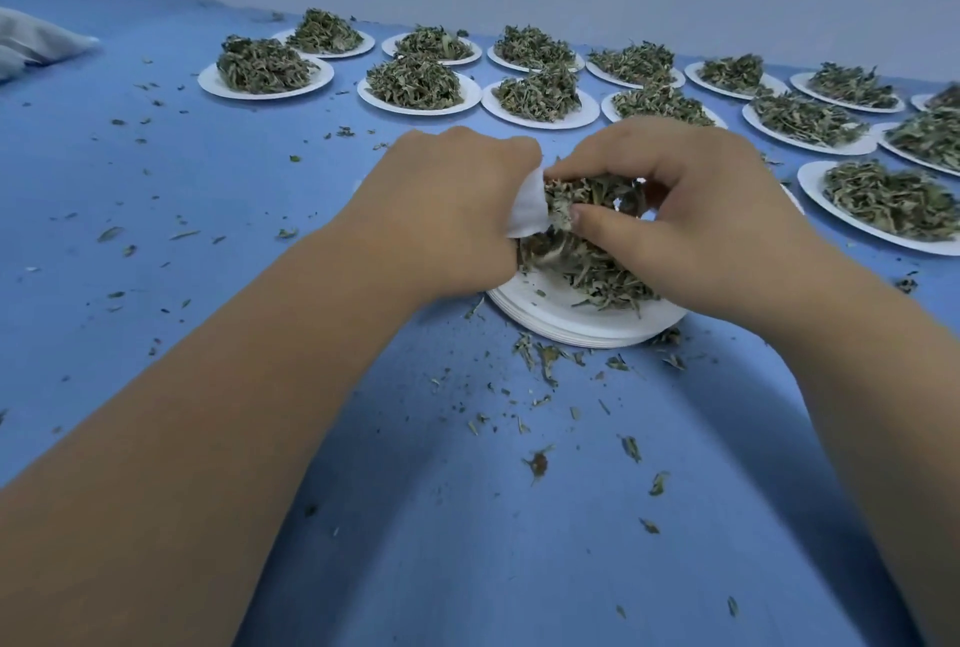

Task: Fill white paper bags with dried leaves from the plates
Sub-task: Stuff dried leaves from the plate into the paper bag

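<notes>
1. Spillage looks likeliest. The white paper bag (527,207) has a narrow, crumpled mouth and the clump is bulky; scraps litter the blue cloth (571,438) at 6 o'clock.
2. The left hand (447,215) grips the bag with curled fingers, above the stacked plates (571,321).
3. The right hand (691,215), at 3 o'clock of the bag, pinches dried leaves (592,194) between thumb and fingers, against the bag's mouth.

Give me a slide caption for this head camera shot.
The left hand holds a white paper bag while the right hand pinches dried leaves over stacked plates.
</notes>
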The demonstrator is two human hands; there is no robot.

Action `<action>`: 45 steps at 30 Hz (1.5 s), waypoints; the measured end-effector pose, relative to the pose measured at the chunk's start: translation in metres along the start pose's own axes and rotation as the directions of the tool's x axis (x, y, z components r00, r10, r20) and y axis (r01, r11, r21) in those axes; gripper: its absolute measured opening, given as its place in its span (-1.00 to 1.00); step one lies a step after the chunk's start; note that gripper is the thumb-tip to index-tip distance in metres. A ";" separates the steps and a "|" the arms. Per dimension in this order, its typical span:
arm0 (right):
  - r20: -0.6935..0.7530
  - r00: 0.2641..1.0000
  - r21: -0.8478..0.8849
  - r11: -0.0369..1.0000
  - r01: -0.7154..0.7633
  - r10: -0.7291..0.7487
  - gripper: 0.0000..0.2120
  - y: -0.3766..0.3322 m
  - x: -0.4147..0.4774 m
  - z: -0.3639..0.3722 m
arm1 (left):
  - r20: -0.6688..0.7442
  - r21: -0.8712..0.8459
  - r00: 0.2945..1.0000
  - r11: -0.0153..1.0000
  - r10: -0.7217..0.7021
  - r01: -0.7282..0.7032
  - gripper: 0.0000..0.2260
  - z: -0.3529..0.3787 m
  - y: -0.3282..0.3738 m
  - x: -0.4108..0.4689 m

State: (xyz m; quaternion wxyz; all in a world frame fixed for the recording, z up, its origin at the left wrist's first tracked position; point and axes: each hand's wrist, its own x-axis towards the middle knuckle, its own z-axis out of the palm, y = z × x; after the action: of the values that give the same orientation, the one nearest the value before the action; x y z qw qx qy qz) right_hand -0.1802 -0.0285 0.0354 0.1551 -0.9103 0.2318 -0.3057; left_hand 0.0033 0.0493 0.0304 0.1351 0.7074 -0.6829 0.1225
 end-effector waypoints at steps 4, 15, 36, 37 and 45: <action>-0.026 1.000 0.025 1.000 -0.007 0.008 -0.74 -0.002 0.002 0.000 | -0.036 -0.012 0.999 1.000 0.020 -0.020 -0.74 0.001 0.008 0.001; 0.067 0.996 0.235 0.969 -0.073 0.059 -0.78 0.005 -0.001 -0.003 | 0.019 -0.269 0.999 0.962 -0.044 0.047 -0.86 0.011 0.002 0.002; 0.053 0.990 0.341 0.929 -0.141 0.131 -0.64 -0.011 -0.003 0.002 | -0.020 -0.408 1.000 0.913 0.015 -0.022 -0.67 0.016 0.004 0.001; 0.022 0.991 0.336 0.933 -0.131 0.131 -0.66 -0.010 -0.003 0.002 | -0.021 -0.418 1.000 0.908 0.007 -0.015 -0.66 0.016 0.005 0.001; -0.132 0.974 0.203 0.967 -0.155 0.184 -0.75 -0.012 0.002 0.013 | -0.109 -0.357 0.993 0.931 0.039 -0.075 -0.43 0.015 0.016 0.000</action>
State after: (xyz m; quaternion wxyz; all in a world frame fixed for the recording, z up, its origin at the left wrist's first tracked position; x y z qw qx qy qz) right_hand -0.1666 -0.0180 0.0318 0.2497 -0.8424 0.2896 -0.3797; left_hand -0.0130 0.0433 0.0173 0.2930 0.6434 -0.7064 0.0341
